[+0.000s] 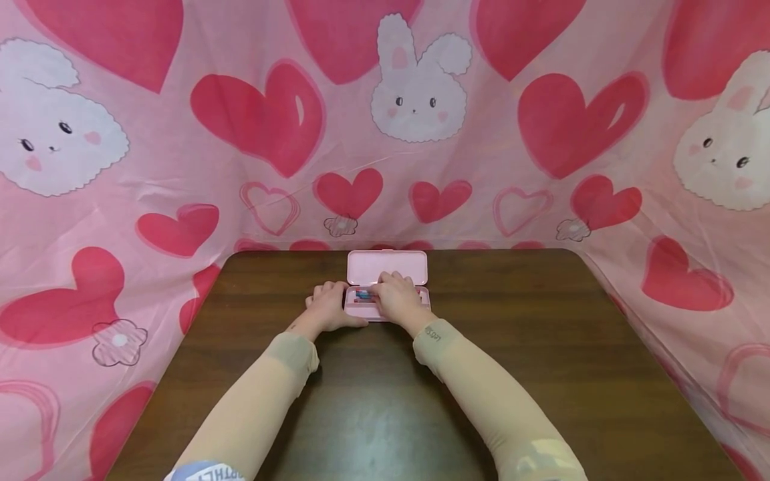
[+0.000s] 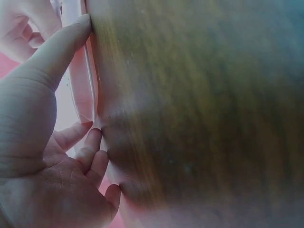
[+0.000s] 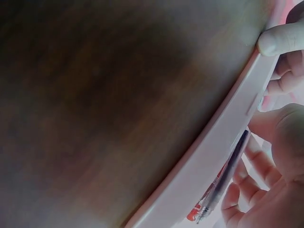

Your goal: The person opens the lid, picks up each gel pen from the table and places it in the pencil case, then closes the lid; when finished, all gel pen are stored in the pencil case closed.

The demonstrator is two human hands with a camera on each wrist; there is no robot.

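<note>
A pink pencil case point(image 1: 388, 267) lies near the table's far edge, its lid folded back. Pens point(image 1: 363, 294) lie lengthwise inside; a dark one point(image 3: 228, 171) and a red clip show in the right wrist view. My left hand point(image 1: 327, 307) grips the case's near left corner, thumb point(image 2: 71, 40) along the front wall and fingers round the left side. Over the open case, my right hand point(image 1: 398, 300) reaches down among the pens, thumb point(image 3: 266, 122) and bent fingers close to them. I cannot tell whether it pinches one, as the fingertips are partly hidden.
The brown wooden table point(image 1: 373, 414) extends toward me and to both sides. A pink cloth point(image 1: 445, 153) with hearts and rabbits hangs behind and along both sides of it.
</note>
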